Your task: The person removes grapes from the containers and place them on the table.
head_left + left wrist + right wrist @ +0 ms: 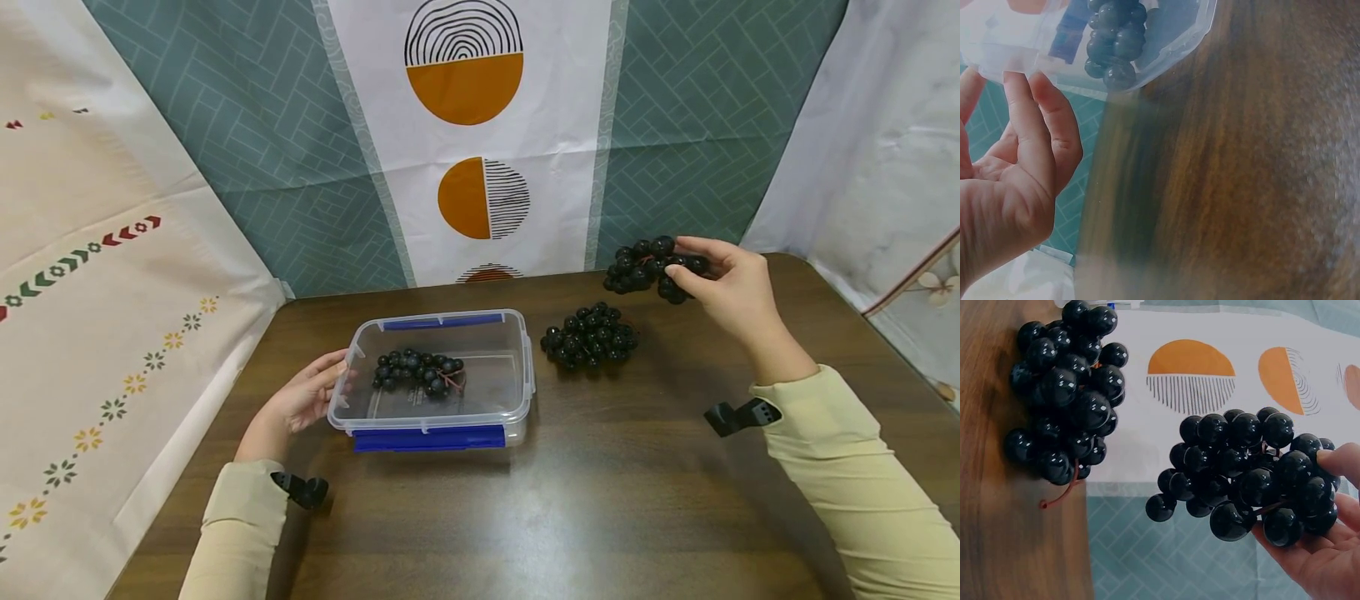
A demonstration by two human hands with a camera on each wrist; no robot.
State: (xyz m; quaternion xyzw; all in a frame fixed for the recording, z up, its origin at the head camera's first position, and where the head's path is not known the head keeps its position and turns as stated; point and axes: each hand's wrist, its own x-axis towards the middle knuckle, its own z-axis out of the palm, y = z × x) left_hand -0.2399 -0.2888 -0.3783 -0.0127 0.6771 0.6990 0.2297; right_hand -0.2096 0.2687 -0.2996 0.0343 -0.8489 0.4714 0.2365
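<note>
Head view gives me a clear plastic box point(527, 375), a rounded rectangle with smooth walls and blue clips point(429, 438), left of centre in the frame. My left hand point(303, 396) grips its left end, fingers bent at the wall. Inside lies a small bunch point(408, 367) of glossy, dark, round grapes on a reddish stem. Toward the upper right, my right hand point(738, 287) pinches a held bunch point(637, 267) between thumb and fingers, above the grained brown table point(600, 500). Just right of the box rests a third bunch point(588, 337), shiny and tightly clustered; my right wrist view shows its thin curved stem point(1063, 499).
</note>
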